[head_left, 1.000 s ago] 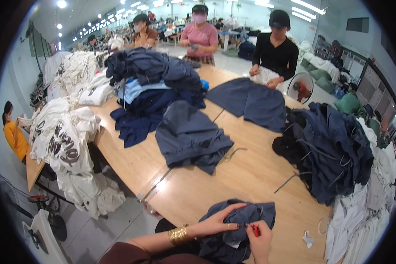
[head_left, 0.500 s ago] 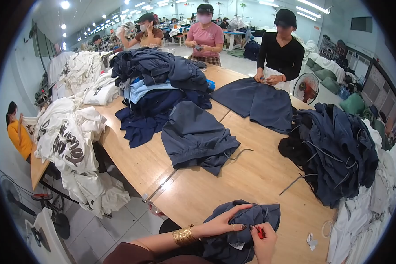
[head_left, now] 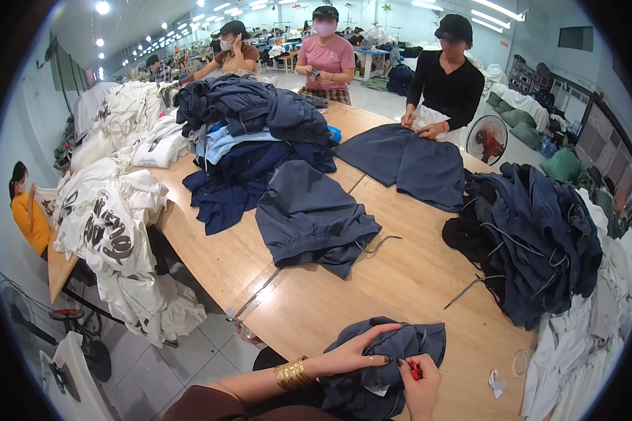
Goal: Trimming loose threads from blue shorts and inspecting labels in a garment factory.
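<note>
Work stays at one spot: the left hand point(head_left: 358, 353), half-open, grips a slate-blue cloth garment point(head_left: 428, 342); the right hand point(head_left: 421, 387) curls round a small red tool point(head_left: 416, 370).

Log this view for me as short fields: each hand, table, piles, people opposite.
Left hand: on a crumpled blue-grey garment, thumb and fingers spread
Right hand: closed around a small red object, against that garment
Table: wooden; second blue-grey garment near the middle, white scrap at right
Piles: dark garments at right, white garments at left
Opposite: person in black, person in pink
</note>
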Demonstrator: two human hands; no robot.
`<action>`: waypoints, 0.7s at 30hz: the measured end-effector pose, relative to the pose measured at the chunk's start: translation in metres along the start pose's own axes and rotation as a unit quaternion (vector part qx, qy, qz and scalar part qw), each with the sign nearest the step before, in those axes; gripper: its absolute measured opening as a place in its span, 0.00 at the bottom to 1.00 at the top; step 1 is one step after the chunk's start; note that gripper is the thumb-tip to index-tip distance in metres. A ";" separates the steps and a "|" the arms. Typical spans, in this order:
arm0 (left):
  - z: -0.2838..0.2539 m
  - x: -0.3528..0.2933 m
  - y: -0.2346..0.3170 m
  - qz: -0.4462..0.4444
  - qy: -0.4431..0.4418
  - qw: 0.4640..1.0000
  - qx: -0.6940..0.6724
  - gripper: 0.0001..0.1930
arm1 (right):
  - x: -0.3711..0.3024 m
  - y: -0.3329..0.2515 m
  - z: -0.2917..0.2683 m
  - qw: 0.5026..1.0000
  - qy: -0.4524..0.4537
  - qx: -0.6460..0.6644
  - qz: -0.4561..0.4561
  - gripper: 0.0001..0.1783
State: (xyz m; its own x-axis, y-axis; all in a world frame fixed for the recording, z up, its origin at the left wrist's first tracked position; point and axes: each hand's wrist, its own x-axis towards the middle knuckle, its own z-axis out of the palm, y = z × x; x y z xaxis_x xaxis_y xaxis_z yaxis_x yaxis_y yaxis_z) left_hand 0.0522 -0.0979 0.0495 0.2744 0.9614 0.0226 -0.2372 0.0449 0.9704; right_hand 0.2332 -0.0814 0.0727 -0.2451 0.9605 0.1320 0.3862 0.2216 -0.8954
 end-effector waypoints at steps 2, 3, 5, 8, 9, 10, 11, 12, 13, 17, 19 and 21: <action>-0.001 0.001 -0.001 0.000 0.000 1.000 -0.010 0.34 | 0.000 0.000 0.000 1.000 0.001 -0.002 0.002 0.07; -0.002 0.002 -0.004 0.002 0.001 1.000 0.008 0.33 | 0.000 0.002 0.001 1.000 -0.001 -0.001 0.007 0.07; -0.006 0.006 -0.008 0.002 0.002 1.000 0.023 0.33 | 0.005 0.007 0.001 1.000 -0.003 -0.003 0.016 0.07; -0.006 0.005 0.000 0.035 0.006 0.999 0.016 0.34 | 0.008 0.014 0.001 0.999 -0.007 -0.024 -0.037 0.06; 0.004 0.000 0.009 0.004 0.010 1.000 0.007 0.34 | 0.001 0.011 -0.003 1.000 -0.008 0.020 0.009 0.06; 0.002 0.002 0.009 0.013 0.005 1.000 0.015 0.33 | 0.001 0.014 -0.003 1.000 -0.008 0.010 0.004 0.06; 0.001 0.002 0.007 0.023 0.000 0.999 0.025 0.33 | 0.000 0.016 -0.004 1.000 -0.008 0.000 -0.001 0.06; -0.002 0.003 0.003 0.028 -0.001 0.999 0.030 0.33 | 0.002 0.014 -0.001 1.000 -0.009 -0.003 0.004 0.06; -0.001 0.003 -0.001 0.014 0.000 1.000 0.023 0.34 | 0.002 0.014 -0.001 1.000 -0.006 -0.003 0.001 0.06; 0.000 0.003 0.000 -0.003 0.000 1.000 0.022 0.34 | 0.002 0.013 -0.001 1.000 -0.003 -0.006 -0.023 0.07; -0.001 0.003 0.001 0.000 0.004 0.999 0.032 0.34 | 0.003 0.011 -0.001 1.000 0.000 0.006 -0.014 0.07; -0.004 0.002 -0.001 -0.018 -0.004 0.999 0.031 0.34 | 0.003 0.009 0.000 1.000 -0.004 -0.002 -0.016 0.07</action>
State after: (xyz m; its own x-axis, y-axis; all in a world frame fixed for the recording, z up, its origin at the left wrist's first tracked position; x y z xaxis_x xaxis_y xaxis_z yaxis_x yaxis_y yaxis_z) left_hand 0.0496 -0.0951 0.0479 0.2892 0.9572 -0.0118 -0.1684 0.0630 0.9837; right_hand 0.2357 -0.0761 0.0649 -0.2643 0.9514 0.1583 0.3816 0.2539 -0.8888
